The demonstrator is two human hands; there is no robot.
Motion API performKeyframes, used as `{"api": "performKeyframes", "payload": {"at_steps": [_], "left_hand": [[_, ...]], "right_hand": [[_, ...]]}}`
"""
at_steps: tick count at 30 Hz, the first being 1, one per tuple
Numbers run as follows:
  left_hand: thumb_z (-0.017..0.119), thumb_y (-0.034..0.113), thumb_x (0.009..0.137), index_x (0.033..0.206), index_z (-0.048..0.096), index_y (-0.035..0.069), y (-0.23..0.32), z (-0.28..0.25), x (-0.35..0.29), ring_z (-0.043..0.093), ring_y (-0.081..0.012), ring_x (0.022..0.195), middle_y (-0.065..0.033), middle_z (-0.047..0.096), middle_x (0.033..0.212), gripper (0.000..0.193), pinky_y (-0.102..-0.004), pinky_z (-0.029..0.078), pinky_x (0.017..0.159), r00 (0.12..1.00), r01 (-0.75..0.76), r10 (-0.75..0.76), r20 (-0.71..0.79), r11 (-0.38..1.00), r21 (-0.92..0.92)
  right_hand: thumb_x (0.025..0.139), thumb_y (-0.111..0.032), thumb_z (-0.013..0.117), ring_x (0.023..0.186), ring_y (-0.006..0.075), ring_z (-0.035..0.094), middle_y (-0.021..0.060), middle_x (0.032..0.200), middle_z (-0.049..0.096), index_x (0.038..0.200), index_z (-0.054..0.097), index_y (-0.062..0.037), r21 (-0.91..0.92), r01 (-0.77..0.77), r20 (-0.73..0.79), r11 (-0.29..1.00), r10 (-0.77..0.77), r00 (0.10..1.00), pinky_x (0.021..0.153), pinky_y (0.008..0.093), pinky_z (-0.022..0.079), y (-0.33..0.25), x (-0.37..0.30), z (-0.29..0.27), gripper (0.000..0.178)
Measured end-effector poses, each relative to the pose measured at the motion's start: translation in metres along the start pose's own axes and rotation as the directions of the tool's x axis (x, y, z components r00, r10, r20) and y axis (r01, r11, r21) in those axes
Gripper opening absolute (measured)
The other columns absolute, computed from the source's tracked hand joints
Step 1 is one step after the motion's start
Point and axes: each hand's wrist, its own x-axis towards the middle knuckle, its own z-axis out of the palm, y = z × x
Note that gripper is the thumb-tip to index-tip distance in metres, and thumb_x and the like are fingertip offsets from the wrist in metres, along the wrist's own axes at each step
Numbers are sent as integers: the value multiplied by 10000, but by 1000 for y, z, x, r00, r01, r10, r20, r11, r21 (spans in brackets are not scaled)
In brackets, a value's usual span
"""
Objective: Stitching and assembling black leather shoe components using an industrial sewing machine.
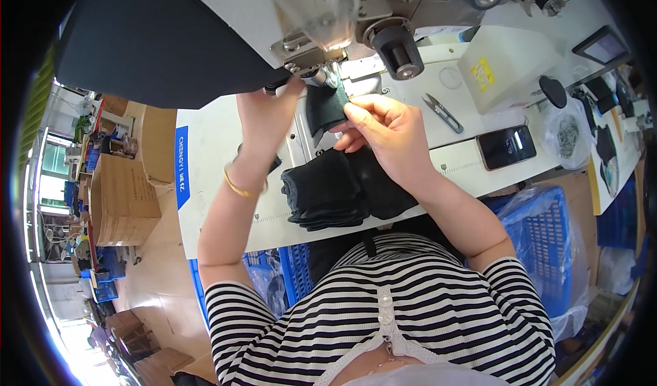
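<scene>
A small dark green fabric piece [327, 110] lies under the lit needle area of a sewing machine [321, 71]. My right hand [391, 129] pinches its right edge between thumb and fingers. To the left of the fabric, my left hand [265, 119] reaches up beside the presser foot. Its fingers are smeared and partly hidden by the machine, so their grip does not show. Just in front of the hands sits a stack of folded black fabric pieces [323, 189]. Another black piece [384, 186] lies against the stack's right side.
Thread snips [445, 113] and a phone [506, 146] lie on the white table [222, 174] to the right. Beyond them stands a plastic bag [568, 136]. A large dark panel [164, 44] hangs over the upper left. Blue crates [540, 235] stand below the table edge.
</scene>
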Motion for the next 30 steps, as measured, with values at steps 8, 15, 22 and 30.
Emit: {"api": "performKeyframes", "payload": {"at_steps": [8, 15, 22, 30], "left_hand": [[783, 27, 678, 994, 630, 31, 24, 3, -50, 569, -266, 1010, -126, 580, 1085, 352, -347, 459, 888, 960, -258, 255, 111, 966, 10], [729, -78, 699, 949, 653, 12, 29, 7, -55, 600, -251, 875, -116, 619, 958, 277, -332, 478, 778, 881, -472, 468, 70, 858, 202], [712, -92, 621, 883, 697, -20, 34, 6, -50, 623, -253, 793, -98, 636, 857, 272, -365, 495, 718, 639, -740, 748, 179, 534, 410], [677, -41, 599, 873, 713, -40, 34, 1, -50, 633, -253, 825, -99, 643, 871, 276, -380, 525, 744, 542, -801, 785, 299, 375, 466]], "right_hand": [[963, -134, 568, 749, 123, 693, 71, 869, 705, 1052, 659, 27, -152, 114, 12, 982, -114, 993, 667, 239, 544, 2, -9, -5, 205], [957, -132, 552, 756, 124, 701, 79, 831, 709, 1032, 660, 24, -241, 154, 58, 958, -144, 988, 666, 246, 545, -1, -6, -8, 204], [949, -120, 550, 732, 129, 696, 81, 781, 701, 962, 647, 30, -241, 179, 107, 954, -158, 982, 663, 250, 547, -3, -4, -9, 179], [974, -131, 509, 723, 120, 681, 83, 803, 696, 956, 641, 45, -64, 102, 140, 993, -92, 986, 662, 235, 542, -1, -1, -12, 221]]}}
